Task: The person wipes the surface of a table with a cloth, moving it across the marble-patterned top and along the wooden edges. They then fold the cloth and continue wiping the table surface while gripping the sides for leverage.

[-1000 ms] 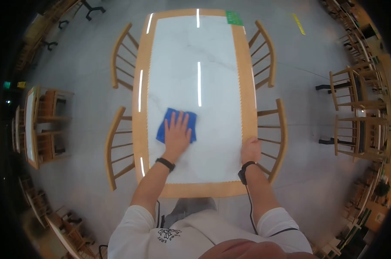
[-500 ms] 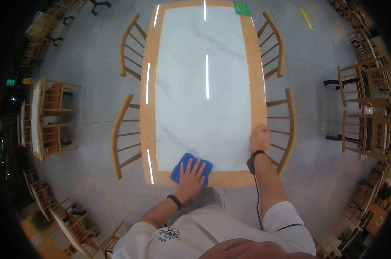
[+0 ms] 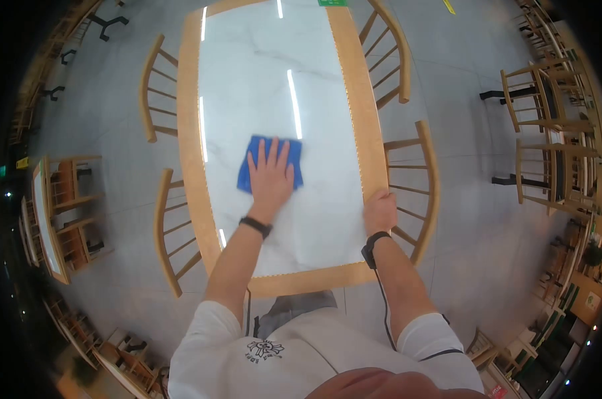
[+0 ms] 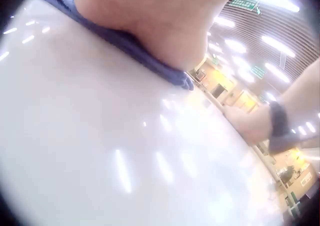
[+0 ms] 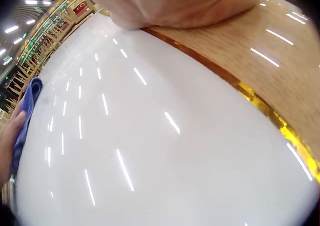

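In the head view a blue cloth (image 3: 246,174) lies on the white marble-patterned top of a dining table (image 3: 248,86). My left hand (image 3: 272,181) presses flat on it with fingers spread and straight. The left wrist view shows the folded edge of the cloth (image 4: 125,48) under the heel of that hand. My right hand (image 3: 381,211) grips the table's wooden right border, its fingertips hidden over the edge. Beneath this hand in the right wrist view runs the gold strip (image 5: 260,106) between white top and wood.
Wooden chairs stand on both sides, including one by my right hand (image 3: 426,193) and one at lower left (image 3: 164,226). A green sign (image 3: 332,2) lies at the table's far end. Other tables and chairs (image 3: 537,173) line the room. Cables run from both wrists.
The cloth under my left hand went from mid-table back to the near edge, then forward again to mid-table. My right hand stays at the right edge; the head view shifted.
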`<state>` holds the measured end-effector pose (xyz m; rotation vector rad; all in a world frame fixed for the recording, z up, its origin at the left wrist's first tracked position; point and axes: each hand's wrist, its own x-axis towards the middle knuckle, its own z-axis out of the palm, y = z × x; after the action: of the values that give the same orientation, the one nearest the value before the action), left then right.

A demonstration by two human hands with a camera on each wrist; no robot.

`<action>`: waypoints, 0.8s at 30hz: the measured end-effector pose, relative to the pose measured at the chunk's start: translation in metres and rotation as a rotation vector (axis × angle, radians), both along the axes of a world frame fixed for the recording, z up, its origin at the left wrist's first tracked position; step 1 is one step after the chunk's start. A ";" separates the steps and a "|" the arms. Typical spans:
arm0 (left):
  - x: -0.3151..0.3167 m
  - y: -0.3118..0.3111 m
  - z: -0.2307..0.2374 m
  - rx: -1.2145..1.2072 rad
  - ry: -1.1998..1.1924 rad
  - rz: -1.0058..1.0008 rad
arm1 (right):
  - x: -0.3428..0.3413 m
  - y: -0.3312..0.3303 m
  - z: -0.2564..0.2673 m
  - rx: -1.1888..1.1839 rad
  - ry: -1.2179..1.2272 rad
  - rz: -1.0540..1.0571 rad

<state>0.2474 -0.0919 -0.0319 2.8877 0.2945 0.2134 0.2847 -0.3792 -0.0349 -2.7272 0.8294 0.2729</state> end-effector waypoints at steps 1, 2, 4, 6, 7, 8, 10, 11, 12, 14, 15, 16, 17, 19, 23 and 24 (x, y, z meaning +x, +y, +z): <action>0.025 0.008 -0.002 0.016 -0.014 0.007 | 0.000 0.000 0.000 0.006 -0.003 0.000; 0.048 0.016 -0.007 0.032 -0.016 0.019 | 0.000 -0.001 0.000 0.012 -0.006 0.000; 0.088 0.029 -0.011 0.068 -0.026 0.025 | 0.000 -0.003 -0.004 0.000 -0.006 0.000; 0.120 0.039 -0.014 0.098 -0.026 0.018 | -0.001 -0.006 -0.013 -0.034 -0.003 0.000; 0.135 0.044 -0.015 0.112 -0.028 0.013 | -0.001 -0.005 -0.012 -0.031 0.004 -0.003; 0.148 0.050 -0.017 0.113 -0.026 0.000 | -0.001 -0.004 -0.010 -0.028 0.010 -0.004; 0.173 0.062 -0.020 0.116 -0.024 -0.026 | 0.001 -0.004 -0.007 -0.018 0.007 -0.003; 0.185 0.067 -0.020 0.126 -0.028 -0.033 | 0.000 -0.003 -0.005 -0.011 -0.001 -0.002; 0.196 0.072 -0.024 0.143 -0.027 -0.036 | 0.000 -0.003 -0.003 -0.003 -0.008 0.002; 0.217 0.080 -0.030 0.180 -0.029 -0.032 | 0.000 -0.003 -0.004 -0.013 -0.018 0.004; 0.226 0.081 -0.028 0.184 -0.025 -0.015 | -0.002 -0.004 -0.005 -0.016 -0.025 0.010; 0.232 0.078 -0.027 0.186 0.001 -0.010 | -0.003 -0.007 -0.010 -0.045 -0.003 -0.019; 0.238 0.074 -0.026 0.195 0.026 0.008 | -0.004 -0.009 -0.016 -0.066 0.016 -0.036; 0.242 0.078 -0.024 0.196 0.037 0.036 | -0.003 -0.007 -0.022 -0.059 0.034 -0.034; 0.219 0.074 -0.023 0.123 0.013 0.018 | -0.002 -0.002 -0.009 -0.035 0.049 -0.030; 0.208 0.069 -0.022 0.111 0.000 0.008 | -0.003 -0.001 -0.006 -0.027 0.037 -0.026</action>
<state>0.4549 -0.0227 -0.0536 2.9963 0.3034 0.2381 0.2821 -0.3804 -0.0414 -2.7420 0.8843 0.3096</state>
